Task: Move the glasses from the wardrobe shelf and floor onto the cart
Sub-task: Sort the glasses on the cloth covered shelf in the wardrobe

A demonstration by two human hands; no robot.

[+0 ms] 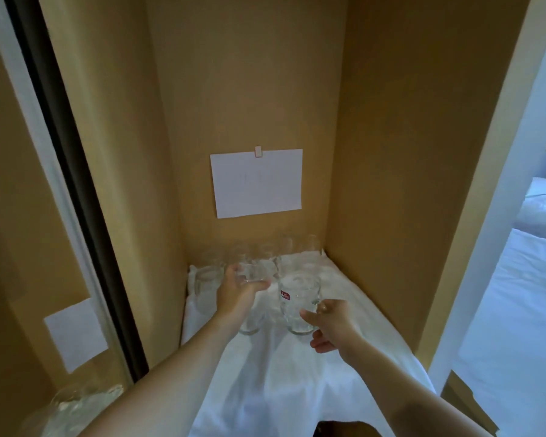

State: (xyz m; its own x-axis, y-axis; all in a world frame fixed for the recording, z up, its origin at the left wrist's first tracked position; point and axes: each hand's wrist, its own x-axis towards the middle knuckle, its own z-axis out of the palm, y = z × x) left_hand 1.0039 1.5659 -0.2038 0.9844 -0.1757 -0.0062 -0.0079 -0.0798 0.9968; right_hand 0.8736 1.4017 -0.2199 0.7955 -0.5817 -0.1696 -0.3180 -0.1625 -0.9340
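Several clear glasses (265, 263) stand at the back of a wardrobe shelf covered with a white cloth (297, 389). My left hand (237, 294) reaches in from the lower left, its fingers closed round the upper part of a plain glass (251, 323) near the front of the group. To its right stands a glass with a small red label (298, 298). My right hand (331, 326) holds this glass low on its right side, thumb in front and forefinger behind. Both held glasses look upright, their bases at the cloth.
Brown wardrobe walls close in the shelf on the left, back and right. A white paper sheet (256, 182) is clipped to the back wall. A sliding door frame (76, 184) runs down the left. More blurred glasses (76, 405) show at bottom left. A white bed (524, 294) lies to the right.
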